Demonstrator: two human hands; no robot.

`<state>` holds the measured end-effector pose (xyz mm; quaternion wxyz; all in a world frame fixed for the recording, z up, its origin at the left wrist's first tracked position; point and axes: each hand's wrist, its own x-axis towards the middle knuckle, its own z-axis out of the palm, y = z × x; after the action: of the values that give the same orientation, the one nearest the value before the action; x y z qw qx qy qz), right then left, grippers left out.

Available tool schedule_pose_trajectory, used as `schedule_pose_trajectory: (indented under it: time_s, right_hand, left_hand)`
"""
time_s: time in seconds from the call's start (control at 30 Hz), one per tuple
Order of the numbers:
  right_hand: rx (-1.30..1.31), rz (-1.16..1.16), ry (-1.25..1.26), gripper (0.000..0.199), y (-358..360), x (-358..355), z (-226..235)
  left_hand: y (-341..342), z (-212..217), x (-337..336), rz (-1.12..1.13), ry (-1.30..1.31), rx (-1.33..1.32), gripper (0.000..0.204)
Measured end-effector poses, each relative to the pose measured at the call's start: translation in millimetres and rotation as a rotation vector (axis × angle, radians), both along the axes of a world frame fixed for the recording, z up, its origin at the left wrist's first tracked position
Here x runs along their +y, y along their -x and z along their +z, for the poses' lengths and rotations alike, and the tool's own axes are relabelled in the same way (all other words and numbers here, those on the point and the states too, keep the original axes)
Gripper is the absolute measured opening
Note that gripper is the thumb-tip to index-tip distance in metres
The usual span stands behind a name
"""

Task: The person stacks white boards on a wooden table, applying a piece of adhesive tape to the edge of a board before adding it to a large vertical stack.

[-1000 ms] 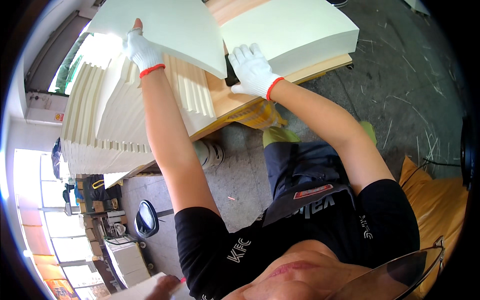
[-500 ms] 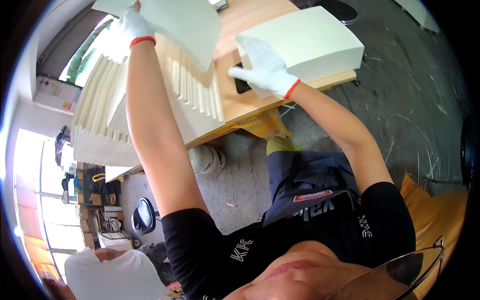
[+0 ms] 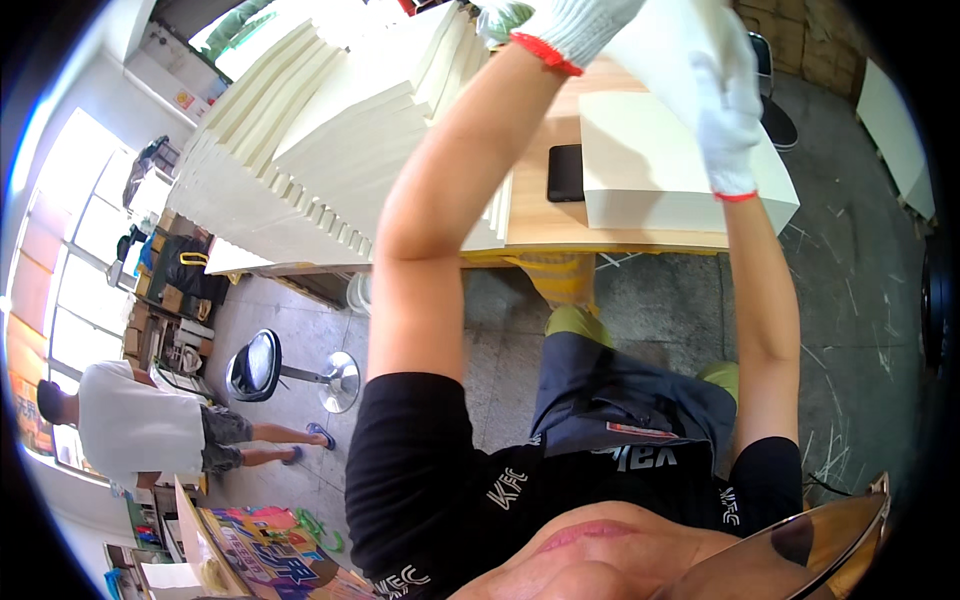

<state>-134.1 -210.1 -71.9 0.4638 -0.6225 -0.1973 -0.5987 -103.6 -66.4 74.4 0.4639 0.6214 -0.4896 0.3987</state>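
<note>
A white sheet of paper (image 3: 655, 45), curved and raised, hangs over a thick stack of white paper (image 3: 660, 205) on the table. At the upper edge my left hand (image 3: 595, 25), in a white knit glove with a red cuff, is at the sheet's left side; its fingertips are cut off. My right hand (image 3: 727, 115), gloved the same way, is closed at the sheet's right side, slightly blurred. Left of the stack lies a black phone (image 3: 565, 172). Beyond my left forearm stand staggered piles of white paper (image 3: 340, 130).
The wooden table (image 3: 535, 228) carries all the paper. A stool (image 3: 258, 365) with a round base stands on the floor at left. Further left, a person in a white shirt (image 3: 140, 420) is upright near shelves. Another dark stool (image 3: 778, 122) is behind the stack's right side.
My left hand has carried the sheet rightward from the staggered piles to above the stack. My right hand has moved right and up from the stack's left edge onto the sheet. The view has shifted.
</note>
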Motion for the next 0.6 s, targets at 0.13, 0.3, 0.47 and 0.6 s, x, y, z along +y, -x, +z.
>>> schedule_pose_trajectory:
  time_s: [0.13,0.3,0.47,0.6]
  right_hand:
    - [-0.019,0.619,-0.376,0.063,27,21,42]
    - [0.006,1.133,-0.286,0.058,8,35,82]
    - [0.153,1.180,-0.218,0.054,-40,113,125]
    - [0.231,1.127,-0.169,0.038,-138,179,149]
  left_hand:
    - [-20,20,88,0.257,-0.258,-0.095,0.074]
    - [-81,45,245,-0.395,-0.370,0.853,0.071]
    - [-52,23,303,-0.008,0.235,0.645,0.045]
    - [-56,29,354,0.226,0.357,0.590,0.040]
